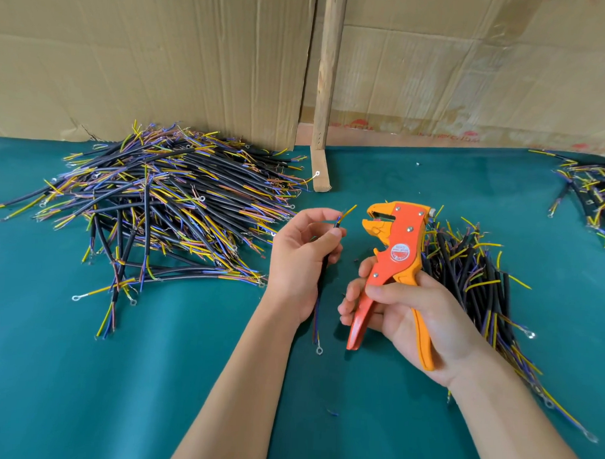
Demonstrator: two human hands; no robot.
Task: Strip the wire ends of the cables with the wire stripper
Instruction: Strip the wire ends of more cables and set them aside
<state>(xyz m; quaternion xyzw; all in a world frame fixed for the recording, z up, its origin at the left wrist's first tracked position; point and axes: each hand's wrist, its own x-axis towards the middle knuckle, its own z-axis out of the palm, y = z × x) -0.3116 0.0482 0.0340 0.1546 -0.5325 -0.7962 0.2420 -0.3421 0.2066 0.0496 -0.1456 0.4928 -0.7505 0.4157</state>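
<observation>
Step in hand: presenting a wire end to the tool. At frame centre, the left hand (298, 256) pinches a black-sheathed cable (324, 264), its yellow wire tip raised. Just right, the right hand (415, 312) grips the orange plier-type wire stripper (394, 253), jaws gaping. Next: feed the tip between them, then squeeze. Nothing obstructs; heaped cables (165, 204) lie upper left on the green mat (83, 376)

two bare forearms, left hand (298, 260) and right hand (425, 316) ungloved.

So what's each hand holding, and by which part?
Left hand pinches a black cable just below its yellow-and-blue wire ends; right hand grips the orange wire stripper by its handles.
</observation>
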